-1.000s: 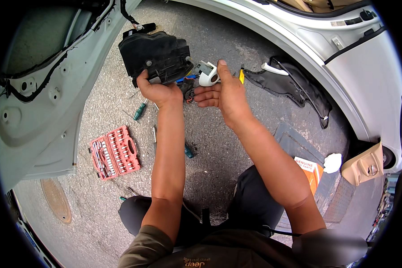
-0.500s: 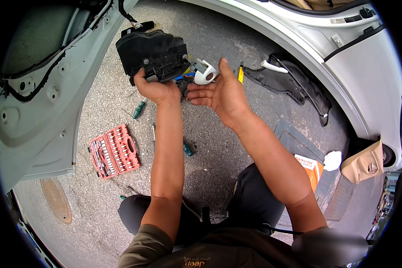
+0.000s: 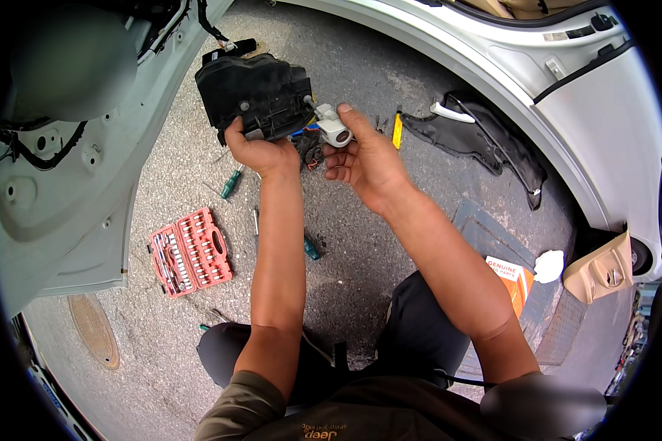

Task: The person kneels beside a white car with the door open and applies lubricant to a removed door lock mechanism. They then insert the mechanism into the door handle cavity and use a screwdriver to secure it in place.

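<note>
At 11 o'clock in the head view, the box (image 3: 254, 84) is in the left hand (image 3: 268, 153), palm under its lower edge, thumb on the near face. At 12, right hand (image 3: 371, 151) holds the white cap (image 3: 336, 134), thumb above, fingers curled below, beside the box's right edge; can't tell if they touch.

My read on progress: door (image 3: 59, 235) at 9 looks stripped, bare metal showing; handle (image 3: 452, 112) at 1–2 and beige trim (image 3: 596, 279) at 3 lie loose. Remaining: cap and box look off the car, unfitted. Kit (image 3: 191, 253) unfolded at 8–9.
</note>
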`<state>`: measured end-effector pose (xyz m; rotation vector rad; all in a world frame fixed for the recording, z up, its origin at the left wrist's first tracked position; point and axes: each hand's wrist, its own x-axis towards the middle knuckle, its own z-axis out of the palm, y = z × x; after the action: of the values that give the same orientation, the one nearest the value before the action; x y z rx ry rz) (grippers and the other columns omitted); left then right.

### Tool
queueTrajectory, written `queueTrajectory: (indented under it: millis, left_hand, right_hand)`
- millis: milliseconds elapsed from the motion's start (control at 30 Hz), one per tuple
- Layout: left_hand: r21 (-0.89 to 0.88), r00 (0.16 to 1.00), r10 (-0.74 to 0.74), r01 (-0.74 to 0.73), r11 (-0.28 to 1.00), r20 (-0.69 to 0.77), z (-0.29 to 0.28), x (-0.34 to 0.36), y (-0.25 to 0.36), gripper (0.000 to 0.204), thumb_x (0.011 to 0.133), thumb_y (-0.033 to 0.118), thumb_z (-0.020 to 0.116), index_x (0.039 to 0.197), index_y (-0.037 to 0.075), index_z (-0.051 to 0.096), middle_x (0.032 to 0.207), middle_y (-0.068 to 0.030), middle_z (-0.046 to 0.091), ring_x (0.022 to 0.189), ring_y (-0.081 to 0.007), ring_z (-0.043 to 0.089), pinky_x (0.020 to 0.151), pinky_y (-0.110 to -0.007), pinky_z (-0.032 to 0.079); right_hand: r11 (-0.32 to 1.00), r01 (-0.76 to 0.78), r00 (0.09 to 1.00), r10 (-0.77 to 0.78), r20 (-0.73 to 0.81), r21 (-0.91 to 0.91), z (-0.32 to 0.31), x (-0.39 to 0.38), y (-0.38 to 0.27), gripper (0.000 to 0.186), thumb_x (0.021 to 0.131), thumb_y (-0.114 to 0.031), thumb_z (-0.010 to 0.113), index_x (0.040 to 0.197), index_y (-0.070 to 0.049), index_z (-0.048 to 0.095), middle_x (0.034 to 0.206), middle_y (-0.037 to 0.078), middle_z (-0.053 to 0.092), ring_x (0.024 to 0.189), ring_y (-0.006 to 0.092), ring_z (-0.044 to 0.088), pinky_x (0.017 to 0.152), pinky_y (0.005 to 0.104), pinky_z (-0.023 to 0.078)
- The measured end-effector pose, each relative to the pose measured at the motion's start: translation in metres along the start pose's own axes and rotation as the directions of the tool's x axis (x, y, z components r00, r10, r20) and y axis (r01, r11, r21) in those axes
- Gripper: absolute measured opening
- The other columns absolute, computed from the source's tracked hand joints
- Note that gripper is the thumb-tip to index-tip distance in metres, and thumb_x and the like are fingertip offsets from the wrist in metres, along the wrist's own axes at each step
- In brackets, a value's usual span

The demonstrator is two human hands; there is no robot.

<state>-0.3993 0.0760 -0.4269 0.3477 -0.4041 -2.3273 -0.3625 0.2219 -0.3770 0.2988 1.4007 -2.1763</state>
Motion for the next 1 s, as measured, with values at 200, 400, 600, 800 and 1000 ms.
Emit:
queueTrajectory:
  millis: [200,400,600,800,1000]
  left_hand:
    - [0.015,1.000,0.008,-0.009,1.000,0.029,0.002,-0.001,0.000,0.048,0.086,0.030,0.050,0.125,0.004,0.058,0.121,-0.0110,0.064,0.110,-0.0275,0.064,0.096,-0.044,0.052]
    - [0.023,1.000,0.010,-0.010,1.000,0.000,0.006,-0.003,0.000,0.048,0.086,0.031,0.048,0.125,0.004,0.058,0.122,-0.0109,0.063,0.111,-0.0279,0.064,0.097,-0.044,0.052]
    - [0.023,0.999,-0.043,0.043,0.999,0.025,0.007,-0.002,0.004,0.049,0.087,0.032,0.046,0.126,0.004,0.058,0.123,-0.0116,0.063,0.112,-0.0280,0.064,0.097,-0.044,0.052]
    - [0.026,0.998,-0.058,0.057,0.998,0.033,0.008,-0.004,0.003,0.050,0.087,0.030,0.046,0.128,0.005,0.057,0.125,-0.0121,0.062,0.116,-0.0302,0.061,0.101,-0.047,0.049]
    - [0.079,0.952,-0.262,0.252,0.964,0.161,0.008,0.002,0.012,0.042,0.092,0.029,0.059,0.127,0.006,0.057,0.122,-0.0087,0.063,0.111,-0.0246,0.063,0.097,-0.043,0.050]
  right_hand:
    - [0.999,0.013,0.998,-0.015,-0.062,-0.032,0.001,0.001,0.000,0.049,0.095,-0.055,0.060,0.101,-0.007,0.064,0.080,0.005,0.062,0.068,0.0141,0.059,0.060,0.0318,0.052]
    - [1.000,0.017,1.000,-0.017,-0.007,-0.003,-0.001,-0.001,-0.003,0.051,0.095,-0.057,0.058,0.099,-0.007,0.064,0.078,0.005,0.061,0.063,0.0135,0.058,0.058,0.0318,0.051]
    - [0.991,0.036,0.997,-0.045,-0.063,-0.129,0.009,-0.013,-0.004,0.050,0.095,-0.055,0.056,0.098,-0.006,0.064,0.076,0.005,0.061,0.059,0.0133,0.058,0.053,0.0309,0.050]
    - [0.993,0.047,0.994,-0.058,-0.096,-0.112,0.009,-0.017,-0.012,0.052,0.095,-0.058,0.054,0.096,-0.006,0.063,0.073,0.005,0.060,0.056,0.0133,0.058,0.051,0.0304,0.050]
    - [0.965,0.099,0.986,-0.128,-0.105,-0.243,0.002,-0.017,-0.024,0.056,0.095,-0.059,0.051,0.096,-0.004,0.062,0.073,0.007,0.062,0.059,0.0146,0.061,0.052,0.0295,0.050]
